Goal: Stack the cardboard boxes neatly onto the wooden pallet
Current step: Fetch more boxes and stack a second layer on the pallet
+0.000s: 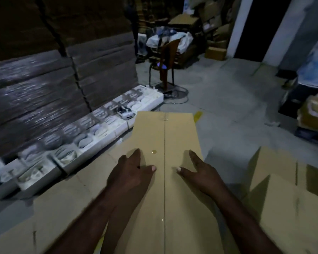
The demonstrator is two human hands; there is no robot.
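box: a long brown cardboard box lies in the middle, right in front of the person. its top faces up. a thin line runs down the middle of the top.
left hand: the left hand lies flat on the box top, left of the thin line. its fingers are straight and spread out. the thumb points at the line. it pinches nothing.
right hand: the right hand lies flat on the box top, right of the line, near the box edge. its fingers are straight and spread too. it holds nothing.
wet spot: a small shiny spot sits on the box top, between the two hands.
flat cardboard: more brown cardboard lies low on the left of the box.
second box: another brown box sits on the right, near the long one.
white trays: a row of white trays runs along the floor on the left, beside a tall wrapped stack.
chair: a brown chair stands far back on the grey floor.
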